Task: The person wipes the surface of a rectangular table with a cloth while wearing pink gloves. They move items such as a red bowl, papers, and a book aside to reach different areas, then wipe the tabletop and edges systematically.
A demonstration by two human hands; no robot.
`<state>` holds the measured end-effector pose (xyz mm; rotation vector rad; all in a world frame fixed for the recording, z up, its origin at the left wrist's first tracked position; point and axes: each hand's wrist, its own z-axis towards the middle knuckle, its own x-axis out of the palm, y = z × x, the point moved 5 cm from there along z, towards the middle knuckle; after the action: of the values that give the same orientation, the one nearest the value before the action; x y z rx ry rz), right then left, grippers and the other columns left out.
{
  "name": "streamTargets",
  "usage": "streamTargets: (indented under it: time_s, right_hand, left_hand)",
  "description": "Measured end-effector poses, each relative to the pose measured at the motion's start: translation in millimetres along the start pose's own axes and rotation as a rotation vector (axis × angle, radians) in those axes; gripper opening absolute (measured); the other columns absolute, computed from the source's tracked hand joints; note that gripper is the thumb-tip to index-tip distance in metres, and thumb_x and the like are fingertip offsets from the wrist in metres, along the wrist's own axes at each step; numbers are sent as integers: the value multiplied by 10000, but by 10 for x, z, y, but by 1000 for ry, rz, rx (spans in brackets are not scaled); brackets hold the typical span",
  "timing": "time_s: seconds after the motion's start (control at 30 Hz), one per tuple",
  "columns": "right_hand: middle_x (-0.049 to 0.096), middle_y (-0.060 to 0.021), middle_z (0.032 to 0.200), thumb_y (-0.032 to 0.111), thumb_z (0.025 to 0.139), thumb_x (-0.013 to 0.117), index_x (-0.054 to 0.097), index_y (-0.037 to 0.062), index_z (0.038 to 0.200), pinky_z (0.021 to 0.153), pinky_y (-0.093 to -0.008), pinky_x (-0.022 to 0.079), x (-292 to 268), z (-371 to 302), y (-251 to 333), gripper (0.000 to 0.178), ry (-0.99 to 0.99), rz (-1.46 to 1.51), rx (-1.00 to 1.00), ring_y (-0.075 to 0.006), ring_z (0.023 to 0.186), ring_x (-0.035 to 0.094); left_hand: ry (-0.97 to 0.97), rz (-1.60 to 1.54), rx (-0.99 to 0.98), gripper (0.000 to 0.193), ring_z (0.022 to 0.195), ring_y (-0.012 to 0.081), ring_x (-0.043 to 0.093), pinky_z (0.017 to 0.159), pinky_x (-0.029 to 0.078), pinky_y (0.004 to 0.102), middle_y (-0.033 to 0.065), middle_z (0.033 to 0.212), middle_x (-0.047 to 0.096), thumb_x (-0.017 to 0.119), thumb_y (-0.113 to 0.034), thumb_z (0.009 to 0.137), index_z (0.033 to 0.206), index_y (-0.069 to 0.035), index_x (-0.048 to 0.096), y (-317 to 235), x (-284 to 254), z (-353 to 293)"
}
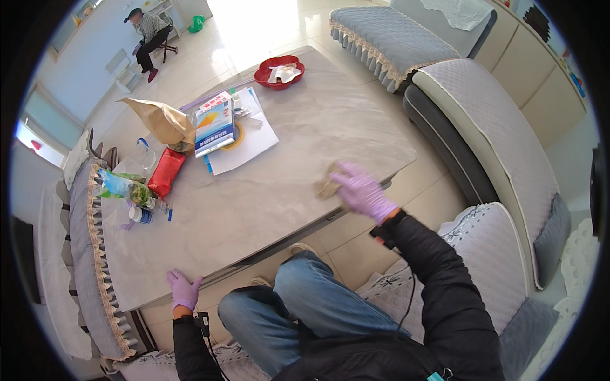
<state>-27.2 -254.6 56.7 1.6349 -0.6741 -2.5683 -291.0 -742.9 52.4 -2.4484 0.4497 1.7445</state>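
A purple glove covers each of my hands. My right hand [363, 190] presses a beige cloth [326, 184] onto the grey marbled table top [267, 190], close to its near right edge. The fingers close over the cloth and hide part of it; both look slightly blurred. At the near left edge of the table, my left hand [183, 290] rests with its fingers apart and holds nothing.
Left on the table are a red packet [167, 172], a white bottle [140, 215], a green plastic bag [130, 187] and a brown paper bag [162, 124]. Farther back lie a blue box [215, 130], papers [257, 141] and a red dish [262, 78]. Sofas [470, 108] flank the table. A person [151, 35] sits far off.
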Motion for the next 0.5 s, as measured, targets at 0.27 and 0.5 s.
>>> streamTargets:
  time_s: [0.27,0.5]
  right_hand:
    - [485,-246,1480,272,965,587,614,74,1355,1163,-457,362,-339,543,-1288,437,-20,-267,310,-414,1369,454]
    - [457,-247,1496,521,946,543,553,106,1432,1191,-488,273,183,1866,-1336,639,192,-509,573,-397,1399,398]
  left_hand:
    - [-31,-8,55,1123,1473,538,194,1230,218,507,428,1552,209,704,-579,861,1499,192,193,91,74,102]
    - [60,64,-6,1129,1484,521,178,1249,171,481,417,1566,190,726,-543,853,1502,198,175,160,214,187]
